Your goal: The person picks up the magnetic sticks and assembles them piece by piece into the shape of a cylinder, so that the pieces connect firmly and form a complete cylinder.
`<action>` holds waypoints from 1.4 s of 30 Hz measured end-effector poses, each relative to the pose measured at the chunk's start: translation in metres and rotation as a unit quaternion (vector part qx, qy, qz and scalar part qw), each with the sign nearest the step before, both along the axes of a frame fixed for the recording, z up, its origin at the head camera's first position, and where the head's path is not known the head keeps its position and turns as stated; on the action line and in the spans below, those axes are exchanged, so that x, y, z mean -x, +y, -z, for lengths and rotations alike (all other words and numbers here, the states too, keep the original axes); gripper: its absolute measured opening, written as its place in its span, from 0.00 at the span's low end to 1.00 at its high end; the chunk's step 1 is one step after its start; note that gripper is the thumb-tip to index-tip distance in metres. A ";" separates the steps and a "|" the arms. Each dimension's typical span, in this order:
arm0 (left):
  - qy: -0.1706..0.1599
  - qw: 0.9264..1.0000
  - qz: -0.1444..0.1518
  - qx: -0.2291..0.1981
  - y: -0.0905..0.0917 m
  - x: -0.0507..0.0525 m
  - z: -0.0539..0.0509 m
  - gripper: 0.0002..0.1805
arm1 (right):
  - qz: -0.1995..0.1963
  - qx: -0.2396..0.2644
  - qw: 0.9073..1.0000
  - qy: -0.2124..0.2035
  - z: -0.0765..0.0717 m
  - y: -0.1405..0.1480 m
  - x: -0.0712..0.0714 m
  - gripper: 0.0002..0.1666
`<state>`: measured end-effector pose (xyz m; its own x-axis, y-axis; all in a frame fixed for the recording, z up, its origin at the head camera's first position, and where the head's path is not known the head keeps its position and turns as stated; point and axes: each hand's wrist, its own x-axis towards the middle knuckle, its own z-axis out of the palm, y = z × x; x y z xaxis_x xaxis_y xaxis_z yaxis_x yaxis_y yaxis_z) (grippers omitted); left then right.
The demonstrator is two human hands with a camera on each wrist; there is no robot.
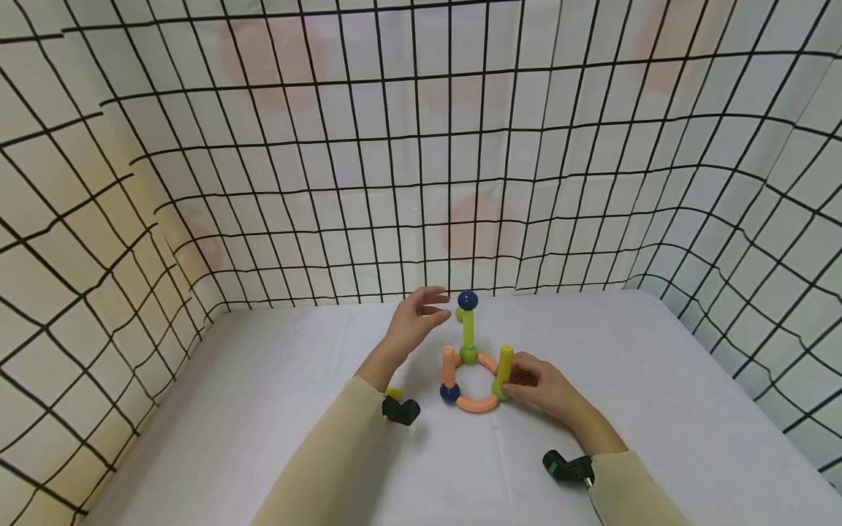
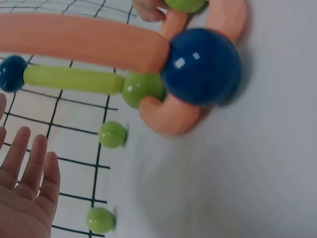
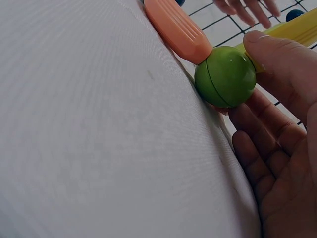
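Note:
A ring of curved orange magnetic pieces (image 1: 478, 404) joined by balls lies on the white surface. Three rods rise from it: an orange rod (image 1: 449, 365) on a blue ball (image 1: 450, 393), a lime rod (image 1: 468, 330) topped by another blue ball (image 1: 468, 300), and a yellow rod (image 1: 506, 361). My right hand (image 1: 542, 387) holds the green ball (image 3: 225, 77) under the yellow rod, thumb against the joint, fingers behind. Just left of the lime rod, my left hand (image 1: 414, 318) is raised with loosely spread fingers, touching nothing.
Two loose green balls (image 2: 113, 134) lie behind the ring in the left wrist view. A yellow piece (image 1: 393, 393) is partly hidden by the left wrist. Black grid netting (image 1: 421, 153) encloses the white surface (image 1: 263, 424) at back and sides.

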<state>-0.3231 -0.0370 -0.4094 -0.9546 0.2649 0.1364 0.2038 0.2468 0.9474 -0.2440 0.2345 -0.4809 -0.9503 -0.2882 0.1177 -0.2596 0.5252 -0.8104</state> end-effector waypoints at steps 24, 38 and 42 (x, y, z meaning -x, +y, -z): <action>-0.012 0.983 -0.162 0.087 -0.026 0.037 0.038 0.28 | -0.003 0.000 1.000 -0.003 0.000 0.001 -0.002 0.14; -0.041 0.966 -0.084 0.242 -0.029 0.049 0.040 0.33 | -0.005 -0.007 1.000 0.010 0.001 0.000 -0.001 0.11; -0.045 0.962 -0.081 0.257 -0.028 0.050 0.040 0.30 | -0.008 -0.004 1.000 0.010 -0.001 -0.001 -0.001 0.11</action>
